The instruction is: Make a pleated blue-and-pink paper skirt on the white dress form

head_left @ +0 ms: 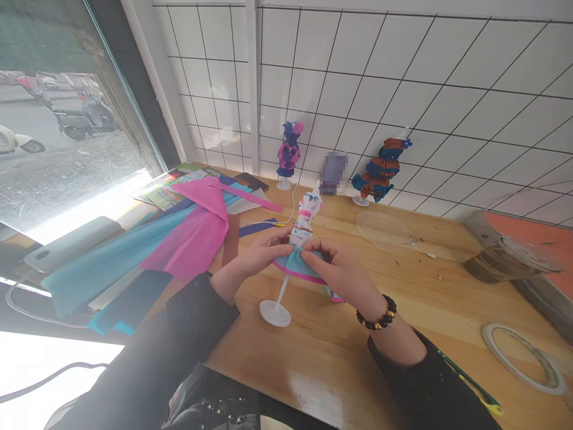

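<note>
A small white dress-form mannequin (301, 230) stands slightly tilted on a round base (275, 313), its torso smeared with pink, teal and brown marks. Round its waist lies a light-blue skirt (308, 267) with a pink hem, gathered into folds at the front. From the left, my left hand (264, 254) pinches the skirt's top edge at the waist. The thumb and forefinger of my right hand (342, 269) press the folds from the right side. Part of the skirt is hidden behind the right hand, where a small blue-and-pink end (333, 294) shows below.
Pink sheets (197, 233) and blue sheets (102, 257) are piled at left. Two dressed mannequins (289, 152) (380, 170) stand by the tiled wall. To the right are a clear plastic disc (382, 232), a lidded cup (501, 260), a tape roll (523, 358) and a green-and-yellow tool (474, 382).
</note>
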Motion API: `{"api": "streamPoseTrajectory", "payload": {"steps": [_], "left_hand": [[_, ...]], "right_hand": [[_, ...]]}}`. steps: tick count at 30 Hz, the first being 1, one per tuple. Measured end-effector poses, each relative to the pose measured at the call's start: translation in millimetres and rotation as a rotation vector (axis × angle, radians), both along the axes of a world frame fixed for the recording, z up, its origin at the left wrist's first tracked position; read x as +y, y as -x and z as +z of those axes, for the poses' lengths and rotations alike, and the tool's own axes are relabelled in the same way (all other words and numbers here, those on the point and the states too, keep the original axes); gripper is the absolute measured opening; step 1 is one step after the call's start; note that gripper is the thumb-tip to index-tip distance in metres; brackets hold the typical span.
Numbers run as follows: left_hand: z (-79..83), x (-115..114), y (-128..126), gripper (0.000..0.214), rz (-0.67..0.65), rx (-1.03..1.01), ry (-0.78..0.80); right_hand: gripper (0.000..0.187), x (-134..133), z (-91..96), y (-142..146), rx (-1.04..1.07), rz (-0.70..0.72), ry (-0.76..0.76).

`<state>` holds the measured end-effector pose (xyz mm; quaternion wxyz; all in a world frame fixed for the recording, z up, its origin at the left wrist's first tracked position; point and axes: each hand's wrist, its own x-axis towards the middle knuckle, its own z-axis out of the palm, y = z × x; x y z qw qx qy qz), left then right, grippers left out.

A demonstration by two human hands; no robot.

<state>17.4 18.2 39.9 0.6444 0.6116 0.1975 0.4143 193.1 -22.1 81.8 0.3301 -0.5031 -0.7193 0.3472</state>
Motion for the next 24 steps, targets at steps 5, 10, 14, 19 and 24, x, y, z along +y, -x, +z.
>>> {"api": "streamPoseTrajectory", "payload": {"steps": [5, 10, 14, 19, 24], "left_hand": [[-1.9, -1, -3, 0.049, 0.076, -0.026, -0.047], [-6.0, 0, -3, 0.059, 0.162, -0.062, -0.050], [-7.3, 0, -3, 0.062, 0.156, -0.087, -0.053], [-10.4, 2, -3, 0.064, 0.141, -0.118, -0.058], [-12.5, 3, -4, 0.062, 0.124, -0.138, -0.082]], "right_hand": [[0.021, 0, 2.6, 0, 0.017, -0.012, 0.029], [0.026, 0, 0.5, 0, 0.143, 0.012, 0.088], [0.029, 2, -2.4, 1, 0.201, 0.014, 0.111], [0.032, 5, -6.5, 0, 0.281, -0.029, 0.162], [0.030, 5, -8.7, 2, 0.294, -0.081, 0.155]]}}
